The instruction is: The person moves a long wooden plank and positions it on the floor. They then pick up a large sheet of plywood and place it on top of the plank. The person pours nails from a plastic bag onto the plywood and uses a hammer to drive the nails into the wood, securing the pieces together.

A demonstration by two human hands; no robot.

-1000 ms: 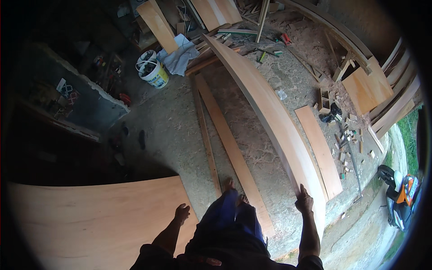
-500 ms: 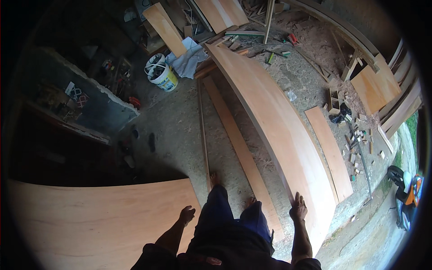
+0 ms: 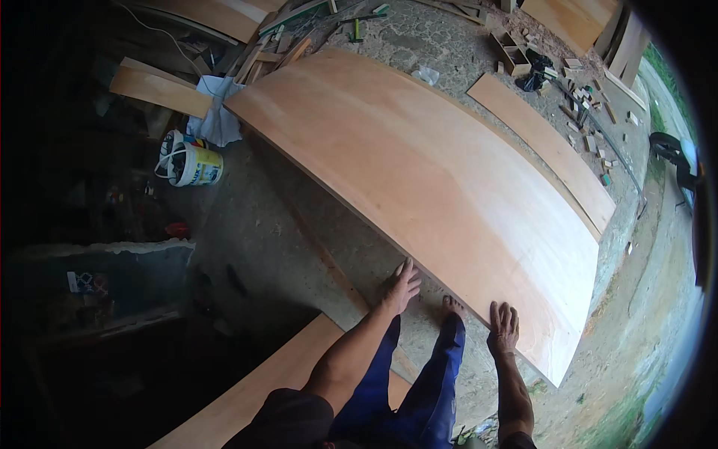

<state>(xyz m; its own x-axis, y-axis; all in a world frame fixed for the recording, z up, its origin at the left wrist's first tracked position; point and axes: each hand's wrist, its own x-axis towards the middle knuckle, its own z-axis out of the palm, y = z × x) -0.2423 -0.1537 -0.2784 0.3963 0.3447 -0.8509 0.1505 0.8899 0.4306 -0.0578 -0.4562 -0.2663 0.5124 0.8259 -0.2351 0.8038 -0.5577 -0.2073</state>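
A large, pale reddish-brown wooden panel point(image 3: 404, 172) with a straight near edge stretches across the middle of the view, over the concrete floor. My right hand point(image 3: 503, 328) rests at its near edge, towards the right end, with the fingers laid out on the top face; its thumb is hard to make out. Beside the same edge, further left, is my left hand point(image 3: 402, 286), its fingers stretched out towards the panel. Whether its fingertips touch the edge I cannot tell. Below my left arm lies another wooden sheet point(image 3: 277, 378), partly covered by my arm and body.
A narrow board point(image 3: 550, 150) lies beyond the panel, near scattered wood blocks point(image 3: 591, 142) and an open wooden box point(image 3: 510, 54). Back left stands a white bucket point(image 3: 196, 166) beside a pale cloth point(image 3: 222, 120). A low wall point(image 3: 97, 280) is at left, a motorcycle wheel point(image 3: 668, 148) at right.
My view and body have turned right towards the panel. My left hand has come from beside the lower-left sheet to the panel's near edge. My right hand remains at that edge.
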